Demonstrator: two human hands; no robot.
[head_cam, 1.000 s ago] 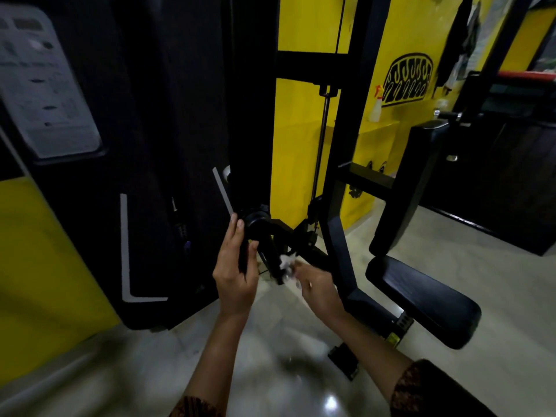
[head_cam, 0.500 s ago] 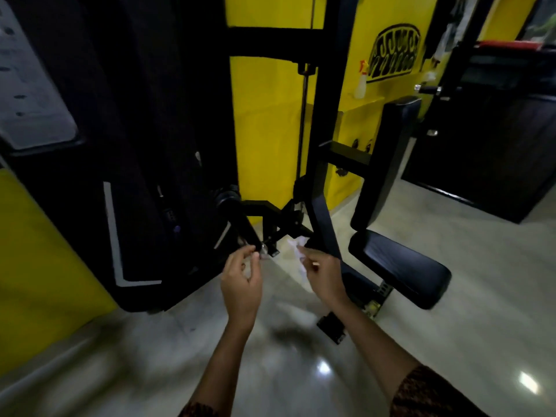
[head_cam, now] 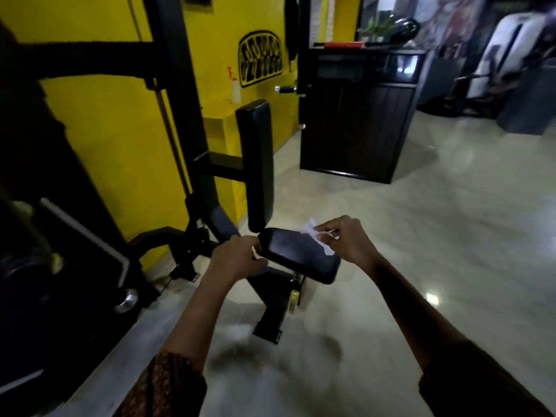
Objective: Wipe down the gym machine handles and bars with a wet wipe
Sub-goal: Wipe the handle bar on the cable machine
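Right hand pinches a crumpled white wet wipe over the black padded machine seat.
The wipe hangs above the seat's far right part; contact cannot be confirmed. Left hand sits at the seat's left edge with fingers curled; whether it grasps anything cannot be told. The upright black back pad stands just behind the seat, on the black steel frame.
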